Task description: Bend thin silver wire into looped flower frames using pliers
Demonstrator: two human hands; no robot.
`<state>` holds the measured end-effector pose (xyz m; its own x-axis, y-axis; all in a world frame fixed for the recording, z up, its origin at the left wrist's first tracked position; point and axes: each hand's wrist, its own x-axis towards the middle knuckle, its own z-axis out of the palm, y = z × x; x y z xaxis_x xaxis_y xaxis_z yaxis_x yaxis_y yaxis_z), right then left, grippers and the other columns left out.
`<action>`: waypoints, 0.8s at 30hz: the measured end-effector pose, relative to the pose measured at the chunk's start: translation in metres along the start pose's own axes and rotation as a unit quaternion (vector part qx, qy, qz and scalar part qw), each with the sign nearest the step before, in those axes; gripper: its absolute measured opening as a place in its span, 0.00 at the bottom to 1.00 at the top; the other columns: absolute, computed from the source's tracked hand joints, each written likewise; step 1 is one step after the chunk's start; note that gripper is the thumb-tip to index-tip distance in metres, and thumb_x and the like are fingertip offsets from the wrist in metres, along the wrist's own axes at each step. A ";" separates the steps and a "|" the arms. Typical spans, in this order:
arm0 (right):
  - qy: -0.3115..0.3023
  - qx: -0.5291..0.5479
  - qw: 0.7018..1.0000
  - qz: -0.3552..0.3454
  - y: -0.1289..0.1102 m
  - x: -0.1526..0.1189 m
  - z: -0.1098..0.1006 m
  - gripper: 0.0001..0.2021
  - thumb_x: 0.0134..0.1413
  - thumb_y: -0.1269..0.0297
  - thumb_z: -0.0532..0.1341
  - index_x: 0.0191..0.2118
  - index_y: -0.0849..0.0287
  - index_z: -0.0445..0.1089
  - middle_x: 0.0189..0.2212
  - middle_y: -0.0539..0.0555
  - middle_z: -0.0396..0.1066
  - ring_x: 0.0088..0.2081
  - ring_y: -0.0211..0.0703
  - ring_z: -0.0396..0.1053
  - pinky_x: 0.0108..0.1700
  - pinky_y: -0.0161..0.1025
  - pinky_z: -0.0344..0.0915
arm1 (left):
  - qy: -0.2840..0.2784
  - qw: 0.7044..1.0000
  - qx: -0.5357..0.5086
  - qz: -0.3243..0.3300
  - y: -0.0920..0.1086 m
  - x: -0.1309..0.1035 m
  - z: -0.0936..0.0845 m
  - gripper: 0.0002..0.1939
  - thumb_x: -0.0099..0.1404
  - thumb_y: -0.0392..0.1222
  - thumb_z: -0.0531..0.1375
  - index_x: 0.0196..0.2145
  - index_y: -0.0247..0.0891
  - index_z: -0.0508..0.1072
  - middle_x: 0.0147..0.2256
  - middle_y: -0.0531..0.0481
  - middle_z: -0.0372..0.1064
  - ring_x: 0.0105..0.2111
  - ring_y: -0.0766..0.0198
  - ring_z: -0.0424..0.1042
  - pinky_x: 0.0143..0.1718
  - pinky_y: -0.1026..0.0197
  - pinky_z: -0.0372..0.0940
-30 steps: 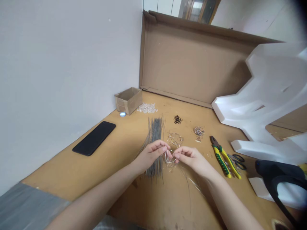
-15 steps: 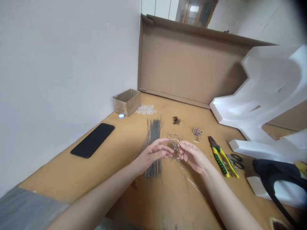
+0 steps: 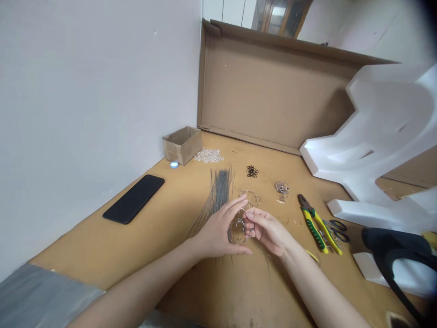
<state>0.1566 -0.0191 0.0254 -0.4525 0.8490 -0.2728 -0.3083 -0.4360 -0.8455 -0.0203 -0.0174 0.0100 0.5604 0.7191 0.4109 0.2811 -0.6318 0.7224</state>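
My right hand (image 3: 268,229) pinches a small openwork piece of bent silver wire (image 3: 238,230) between thumb and fingers. Around its near side my left hand (image 3: 223,230) is spread, thumb and fingers wide apart; whether it touches the wire I cannot tell. Partly behind the left hand lies a bundle of straight grey wires (image 3: 221,187). Just beyond the hands, another ring of bent wire (image 3: 253,198) rests on the wooden table (image 3: 211,291).
To the right are pliers with yellow-green handles (image 3: 314,228), scissors (image 3: 337,225) and white foam (image 3: 327,159). Farther back lie black rings (image 3: 252,171), a wire coil (image 3: 282,187) and clear beads (image 3: 209,155). A small carton (image 3: 182,148) and a black phone (image 3: 134,199) are left.
My left hand has opened from its hold on the wire piece and spread wide. The right hand has shifted slightly left with the piece. A yellow-handled thing now shows beside the right wrist.
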 end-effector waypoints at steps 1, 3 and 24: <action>-0.004 0.006 1.000 0.003 0.002 0.000 0.002 0.09 0.47 0.62 0.64 0.30 0.62 0.68 0.20 0.47 0.65 0.22 0.30 0.63 0.29 0.31 0.63 | 0.009 1.000 0.004 -0.001 0.000 0.000 0.001 0.52 0.44 0.56 0.65 0.60 0.42 0.43 0.61 0.40 0.43 0.58 0.49 0.49 0.57 0.47 0.49; -0.007 0.019 1.000 0.010 0.005 -0.001 0.007 0.08 0.47 0.62 0.64 0.30 0.62 0.68 0.21 0.47 0.65 0.22 0.30 0.63 0.29 0.30 0.62 | 0.022 1.000 0.007 0.003 0.001 0.000 0.001 0.47 0.46 0.56 0.64 0.59 0.42 0.49 0.58 0.41 0.49 0.56 0.51 0.54 0.55 0.50 0.52; -0.031 0.107 0.994 -0.011 0.006 -0.014 0.030 0.14 0.50 0.69 0.61 0.45 0.65 0.67 0.43 0.61 0.71 0.46 0.46 0.68 0.55 0.47 0.56 | 0.100 0.893 -0.362 -0.248 -0.012 0.007 0.008 0.21 0.62 0.54 0.49 0.38 0.35 0.70 0.30 0.49 0.67 0.22 0.70 0.64 0.21 0.68 0.59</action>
<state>0.1361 -0.0424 0.0381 -0.4928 0.8418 -0.2205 -0.4861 -0.4765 -0.7326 -0.0140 -0.0066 -0.0002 0.3368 0.9413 -0.0210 -0.1623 0.0801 0.9835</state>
